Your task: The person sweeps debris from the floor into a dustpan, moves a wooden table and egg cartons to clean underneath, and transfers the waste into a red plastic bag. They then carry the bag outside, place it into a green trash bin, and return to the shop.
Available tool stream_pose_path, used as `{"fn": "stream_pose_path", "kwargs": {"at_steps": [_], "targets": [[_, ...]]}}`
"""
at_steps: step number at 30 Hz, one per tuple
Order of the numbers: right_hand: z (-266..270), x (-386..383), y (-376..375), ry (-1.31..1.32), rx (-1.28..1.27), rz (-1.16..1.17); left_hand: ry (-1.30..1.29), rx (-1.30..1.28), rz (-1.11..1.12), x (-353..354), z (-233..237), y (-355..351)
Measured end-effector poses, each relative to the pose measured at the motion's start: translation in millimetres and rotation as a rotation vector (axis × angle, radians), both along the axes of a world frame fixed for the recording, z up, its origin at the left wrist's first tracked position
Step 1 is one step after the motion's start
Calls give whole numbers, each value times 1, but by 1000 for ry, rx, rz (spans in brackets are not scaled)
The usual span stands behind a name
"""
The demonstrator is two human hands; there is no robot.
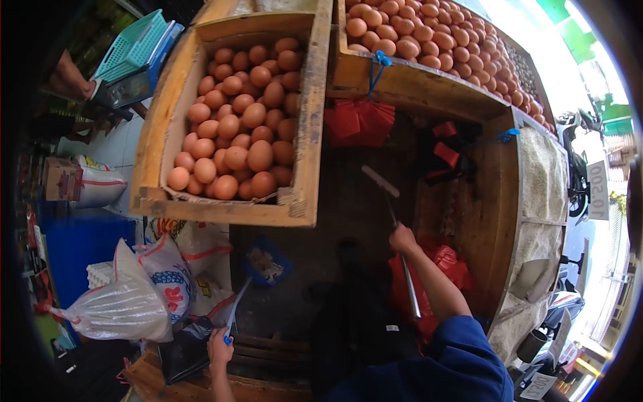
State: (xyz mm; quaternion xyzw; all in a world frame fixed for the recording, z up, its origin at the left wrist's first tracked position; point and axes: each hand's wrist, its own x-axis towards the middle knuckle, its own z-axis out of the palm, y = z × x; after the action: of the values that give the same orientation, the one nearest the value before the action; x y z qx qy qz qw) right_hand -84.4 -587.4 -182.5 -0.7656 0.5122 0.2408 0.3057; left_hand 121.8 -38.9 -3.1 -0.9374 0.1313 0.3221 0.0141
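My left hand (219, 348) is closed around the blue end of a long dustpan handle. The blue dustpan (284, 269) lies low on the dark floor with pale scraps in it. My right hand (403, 239) grips the metal pole of a broom (380, 181), its narrow pale head pointing away from me above the floor. It is too dim to tell whether the broom head touches the floor. The pole runs back under my right forearm, beside red plastic bags (450, 264). The dustpan and the broom head are well apart.
A wooden crate of brown eggs (234, 137) juts out at left, a larger egg bin (429, 37) stands at the back right. Filled sacks (130, 301) crowd the left side. Rice-like grain bins (539, 174) line the right. Red bags (362, 122) hang under the egg bin.
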Motion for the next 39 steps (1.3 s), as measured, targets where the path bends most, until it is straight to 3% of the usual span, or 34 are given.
{"fn": "stream_pose_path", "kwargs": {"at_steps": [3,4,7,11,15,20,23,26,28,29,31,33,34,36,37,39], "targets": [[-94,59,-28,-2,18,-94,31,-56,10,-3,-7,-3],[-101,70,-22,-17,53,-85,14,-100,-35,-4,-11,0],[-80,57,31,37,113,69,3,-127,-62,-3,-10,-6],[-53,-19,41,9,338,280,-10,-107,-71,-5,-13,-11],[4,-22,11,-32,210,165,-22,-42,-23,-8,-14,-12],[-57,47,-40,-52,45,9,-79,90,-28,-9,-10,-19],[-85,51,-32,45,167,80,-59,277,-98,-7,-7,-29],[-82,13,-2,-29,200,177,11,391,63,-18,-8,-52],[-70,-18,13,-133,240,105,-309,389,-291,-38,-10,-70],[-49,-31,25,-169,262,-6,-222,334,-194,-53,-14,-86],[-6,-46,35,-203,289,-97,43,-100,-122,-91,-13,-131],[26,-67,51,-287,559,-567,366,-413,-191,-145,-18,-164],[40,-77,58,-261,591,-538,453,-422,-245,-178,-20,-174],[57,-87,61,-352,706,-772,520,-425,-277,-223,-29,-185],[59,-89,63,-359,724,-749,554,-473,-335,-235,-36,-189],[65,-98,65,-285,623,-792,577,-514,-398,-237,-34,-199]]}}
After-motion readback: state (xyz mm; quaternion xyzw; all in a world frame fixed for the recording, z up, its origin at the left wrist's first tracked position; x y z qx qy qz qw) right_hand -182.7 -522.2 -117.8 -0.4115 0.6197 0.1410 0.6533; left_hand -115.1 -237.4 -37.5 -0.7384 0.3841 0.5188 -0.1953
